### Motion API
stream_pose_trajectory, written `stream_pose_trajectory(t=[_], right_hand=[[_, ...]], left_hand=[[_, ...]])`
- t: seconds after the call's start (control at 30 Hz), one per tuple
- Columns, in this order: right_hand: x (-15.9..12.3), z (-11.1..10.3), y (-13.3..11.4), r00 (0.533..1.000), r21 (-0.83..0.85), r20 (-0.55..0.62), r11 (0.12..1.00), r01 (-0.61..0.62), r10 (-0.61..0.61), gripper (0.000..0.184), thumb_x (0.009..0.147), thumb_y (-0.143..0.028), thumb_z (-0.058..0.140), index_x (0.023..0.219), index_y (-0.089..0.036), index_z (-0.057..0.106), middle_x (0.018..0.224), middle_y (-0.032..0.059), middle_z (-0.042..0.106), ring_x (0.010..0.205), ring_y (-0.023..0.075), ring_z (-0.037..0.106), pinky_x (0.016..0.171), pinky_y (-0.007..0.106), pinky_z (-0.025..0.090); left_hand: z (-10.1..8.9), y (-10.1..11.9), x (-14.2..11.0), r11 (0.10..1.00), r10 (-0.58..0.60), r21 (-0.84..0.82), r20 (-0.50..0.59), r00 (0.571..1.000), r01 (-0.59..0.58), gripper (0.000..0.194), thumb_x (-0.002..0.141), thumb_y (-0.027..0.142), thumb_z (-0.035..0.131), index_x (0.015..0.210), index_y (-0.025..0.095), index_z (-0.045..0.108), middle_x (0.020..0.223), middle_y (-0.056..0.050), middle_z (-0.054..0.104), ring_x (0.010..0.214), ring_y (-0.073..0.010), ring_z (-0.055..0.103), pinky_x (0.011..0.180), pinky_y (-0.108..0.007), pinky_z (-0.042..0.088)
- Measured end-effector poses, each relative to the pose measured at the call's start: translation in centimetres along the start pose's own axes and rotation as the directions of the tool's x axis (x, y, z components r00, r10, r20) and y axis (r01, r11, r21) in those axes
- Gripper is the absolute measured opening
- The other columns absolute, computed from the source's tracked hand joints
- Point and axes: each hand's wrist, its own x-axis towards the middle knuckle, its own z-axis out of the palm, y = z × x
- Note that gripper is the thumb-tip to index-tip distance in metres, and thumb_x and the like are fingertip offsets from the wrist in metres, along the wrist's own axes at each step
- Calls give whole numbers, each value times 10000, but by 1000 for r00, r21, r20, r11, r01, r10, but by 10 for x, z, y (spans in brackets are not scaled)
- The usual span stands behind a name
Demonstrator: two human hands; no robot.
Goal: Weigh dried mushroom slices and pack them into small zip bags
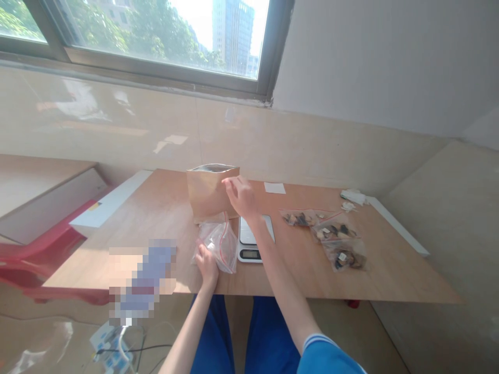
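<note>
My left hand [207,266] grips the near left side of a clear zip bag [224,244] with a red seal line, lying at the table's front edge; what is inside is hard to make out. My right hand [241,197] is raised in front of the right side of a brown kraft pouch [206,195], its fingers curled together as in a pinch. Anything between those fingers is too small to see. The pouch stands upright with its silvery mouth open. Below my right forearm sits a white kitchen scale [249,254], partly covered by the arm.
On the right of the wooden table [300,275] lie several clear zip bags of dark and tan dried pieces [335,231]. A white paper slip [275,188] rests at the back, with crumpled tissue [354,196] at the far right. A blurred-out object [148,275] overlaps the left front edge.
</note>
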Motion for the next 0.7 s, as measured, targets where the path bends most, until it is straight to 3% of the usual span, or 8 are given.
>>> stream_pose_trajectory(t=[0.07, 0.13, 0.2, 0.37, 0.47, 0.6, 0.67, 0.7], right_hand=[[-29, 1, -2, 980, 42, 183, 995, -91, 82, 334, 937, -376, 360, 908, -172, 623, 863, 52, 629, 833, 161, 555, 747, 251, 381], [-54, 2, 2, 920, 36, 358, 982, -188, 163, 379, 925, -410, 375, 768, -166, 619, 725, 37, 619, 686, 146, 548, 639, 240, 364], [-73, 2, 8, 881, 32, 423, 968, -249, 212, 389, 929, -370, 370, 693, -168, 604, 648, 21, 605, 610, 130, 526, 589, 233, 336], [-93, -5, 21, 900, 151, 379, 945, -291, 216, 307, 880, -425, 462, 762, -190, 620, 777, 12, 668, 679, 125, 558, 639, 225, 362], [-97, -7, 26, 892, 210, 387, 920, -332, 234, 279, 834, -437, 529, 726, -196, 619, 708, -1, 657, 647, 130, 561, 631, 229, 377], [-102, -5, 32, 898, 328, 155, 836, -440, 412, 293, 854, -423, 481, 714, -195, 601, 645, 7, 629, 636, 144, 565, 646, 248, 410], [-109, -1, 32, 880, 423, 95, 781, -459, 465, 314, 852, -478, 457, 797, -196, 584, 777, 38, 652, 718, 155, 588, 682, 260, 434], [-114, 1, 32, 872, 477, 120, 743, -469, 474, 331, 843, -507, 455, 879, -197, 566, 872, 56, 651, 774, 160, 596, 693, 264, 446]], left_hand=[[-1, 5, -5, 999, -6, -36, -35, 999, 5, 532, 894, 415, 201, 942, 74, 606, 841, -195, 648, 825, -295, 608, 717, -430, 462], [-2, 11, -12, 996, 20, -86, -38, 999, -23, 577, 889, 477, 191, 907, 94, 621, 831, -174, 661, 789, -271, 618, 713, -397, 470], [-4, 15, -18, 989, 77, -126, -21, 997, -79, 579, 882, 510, 209, 922, 116, 632, 877, -151, 673, 810, -247, 627, 739, -361, 473], [-9, 22, -27, 977, 169, -129, -8, 986, -169, 518, 880, 496, 260, 988, 146, 626, 930, -125, 678, 877, -231, 621, 797, -328, 444], [-13, 26, -28, 975, 208, -78, -7, 978, -208, 475, 886, 467, 259, 912, 166, 626, 830, -99, 675, 801, -220, 615, 732, -313, 433], [-15, 38, -26, 959, 284, 7, 47, 958, -285, 384, 851, 447, 365, 620, 201, 547, 538, -21, 561, 517, -156, 513, 579, -268, 374], [-15, 46, -27, 962, 273, 12, 58, 960, -274, 389, 861, 449, 349, 609, 205, 517, 493, 3, 525, 440, -132, 456, 544, -258, 355], [-15, 50, -27, 968, 249, 6, 59, 967, -250, 397, 874, 453, 316, 646, 205, 525, 507, 7, 539, 418, -127, 444, 534, -258, 355]])
